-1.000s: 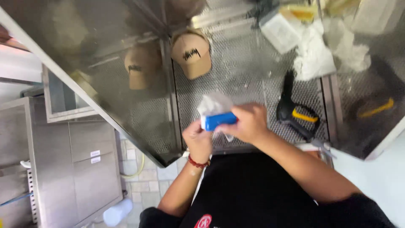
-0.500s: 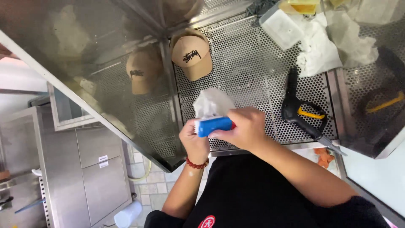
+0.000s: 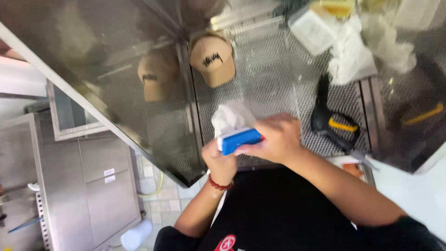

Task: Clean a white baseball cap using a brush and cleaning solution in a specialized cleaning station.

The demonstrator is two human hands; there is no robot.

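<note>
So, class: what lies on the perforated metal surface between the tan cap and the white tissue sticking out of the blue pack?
Nothing: in the head view, only bare perforated metal surface separates the tan cap from the white tissue of the blue pack.

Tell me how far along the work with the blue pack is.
Done: white tissue already sticks up out of the blue pack. In hand: the right hand grips the pack, the left hand supports it underneath. Left: the tissue is not yet free of the pack.

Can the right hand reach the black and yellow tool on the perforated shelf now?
Probably not at once: the right hand grips the blue pack. The black and yellow tool lies close beside it, nothing between.
</note>
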